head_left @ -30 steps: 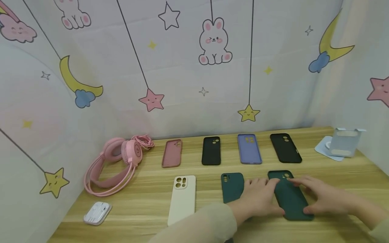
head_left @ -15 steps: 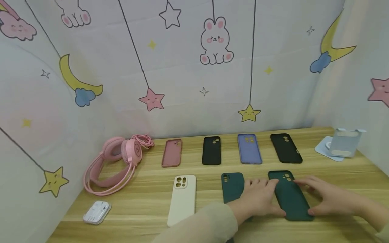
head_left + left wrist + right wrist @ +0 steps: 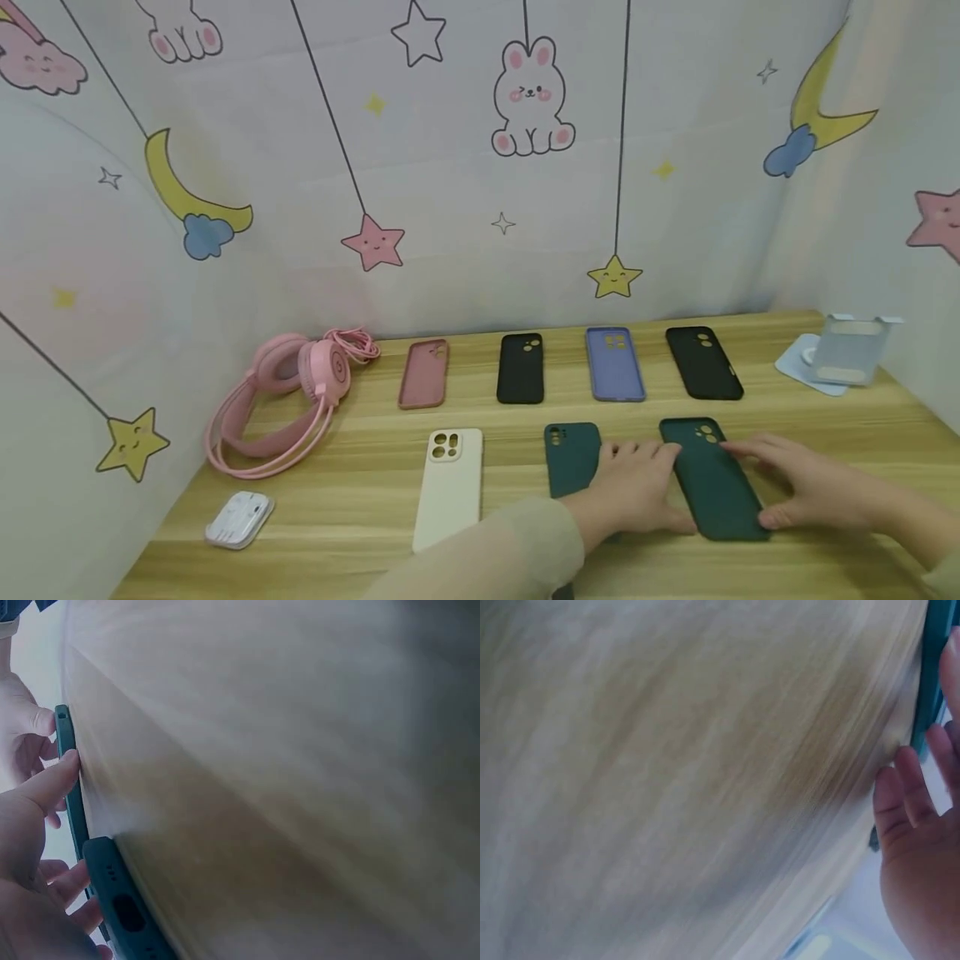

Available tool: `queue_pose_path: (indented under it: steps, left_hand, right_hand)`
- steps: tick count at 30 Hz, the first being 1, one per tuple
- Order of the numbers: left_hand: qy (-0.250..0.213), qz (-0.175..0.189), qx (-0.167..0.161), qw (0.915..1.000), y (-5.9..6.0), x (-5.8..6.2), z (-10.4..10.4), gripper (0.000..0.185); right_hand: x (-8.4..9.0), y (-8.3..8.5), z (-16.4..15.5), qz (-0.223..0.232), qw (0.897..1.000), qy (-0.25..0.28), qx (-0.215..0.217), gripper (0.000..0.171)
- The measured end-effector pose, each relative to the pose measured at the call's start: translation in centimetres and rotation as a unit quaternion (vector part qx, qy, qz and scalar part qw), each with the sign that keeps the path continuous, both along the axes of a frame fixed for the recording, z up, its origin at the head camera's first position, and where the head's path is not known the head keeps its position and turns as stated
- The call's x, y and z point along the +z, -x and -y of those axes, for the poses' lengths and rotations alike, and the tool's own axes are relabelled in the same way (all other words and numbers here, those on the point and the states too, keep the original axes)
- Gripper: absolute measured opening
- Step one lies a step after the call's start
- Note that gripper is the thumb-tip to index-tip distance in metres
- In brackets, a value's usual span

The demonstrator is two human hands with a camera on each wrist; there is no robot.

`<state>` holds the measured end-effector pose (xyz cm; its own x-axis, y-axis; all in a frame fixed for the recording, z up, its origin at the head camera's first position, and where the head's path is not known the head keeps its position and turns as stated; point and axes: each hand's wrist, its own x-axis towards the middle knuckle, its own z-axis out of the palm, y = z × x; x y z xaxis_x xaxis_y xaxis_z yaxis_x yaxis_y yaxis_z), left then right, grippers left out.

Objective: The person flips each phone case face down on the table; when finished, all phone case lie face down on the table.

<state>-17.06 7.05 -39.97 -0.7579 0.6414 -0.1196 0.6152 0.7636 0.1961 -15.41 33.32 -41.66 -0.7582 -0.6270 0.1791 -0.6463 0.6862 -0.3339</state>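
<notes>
A dark green phone case [image 3: 718, 492] lies flat on the wooden table [image 3: 337, 533], its hollow inside facing up. My left hand [image 3: 633, 487] rests along its left side, with the thumb by the lower left corner. On the other side my right hand [image 3: 817, 487] touches the right edge with thumb and fingertips spread apart. In the left wrist view a thumb lies against the edge of the green case [image 3: 69, 735]. The right wrist view shows relaxed fingers [image 3: 907, 787] beside it. Another dark green case [image 3: 572, 458], back up, is partly hidden under my left hand.
A cream case [image 3: 450, 492] lies to the left. Behind stand in a row a pink case [image 3: 424, 377], a black case [image 3: 520, 371], a purple case [image 3: 615, 367] and another black case [image 3: 703, 367]. Pink headphones [image 3: 277, 408], boxed earphones [image 3: 240, 520] and a blue stand [image 3: 847, 354] flank them.
My right hand has shifted slightly to the right, its thumb now at the case's edge. The left hand and the case have barely moved.
</notes>
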Motion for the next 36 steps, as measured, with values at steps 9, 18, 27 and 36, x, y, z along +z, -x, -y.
queue_pose_path:
  steps: [9,18,27,36]
  left_hand:
    - [-0.029,0.014,0.010,0.9994,-0.1,0.9,-0.4,0.088]
    - [-0.053,0.015,0.009,0.9985,-0.1,1.4,-0.1,0.088]
    - [-0.102,0.004,-0.004,0.9948,-0.2,1.1,0.0,0.083]
    - [-0.138,0.027,0.021,0.9899,-0.4,1.1,-0.7,0.082]
  right_hand:
    - [0.1,-0.1,-0.2,-0.002,1.000,-0.012,-0.004,0.084]
    - [-0.1,-0.1,-0.1,0.034,0.999,0.023,-0.007,0.085]
    - [0.6,-0.3,0.8,0.095,0.992,0.083,-0.027,0.096]
    - [2.0,-0.6,2.1,0.209,0.968,0.127,-0.051,0.092]
